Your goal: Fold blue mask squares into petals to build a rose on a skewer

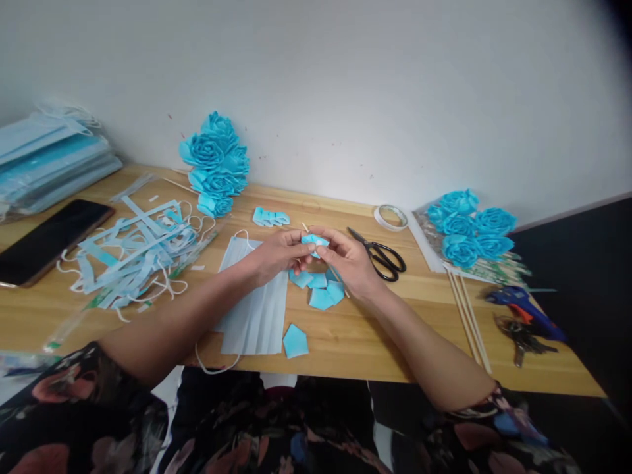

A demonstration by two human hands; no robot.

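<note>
My left hand (279,255) and my right hand (349,258) meet over the middle of the table, fingers closed on a small blue petal (312,239) cut from mask fabric. A thin wooden stick (339,278) runs under my right hand; whether its fingers grip the stick too I cannot tell. Just below lie several cut blue petals (322,297), and a single five-sided petal (296,341) sits nearer the front edge. A pleated face mask (257,322) lies flat beneath my left wrist. Behind my hands is a row of overlapping folded blue pieces (271,217).
Black-handled scissors (382,253) and a tape roll (390,218) lie right of my hands. Blue fabric roses stand at the back (217,164) and right (471,227). Farther right are sticks (469,319), a glue gun (526,309) and keys (523,339). Mask scraps (133,250), a phone (52,240) and stacked masks (54,158) fill the left.
</note>
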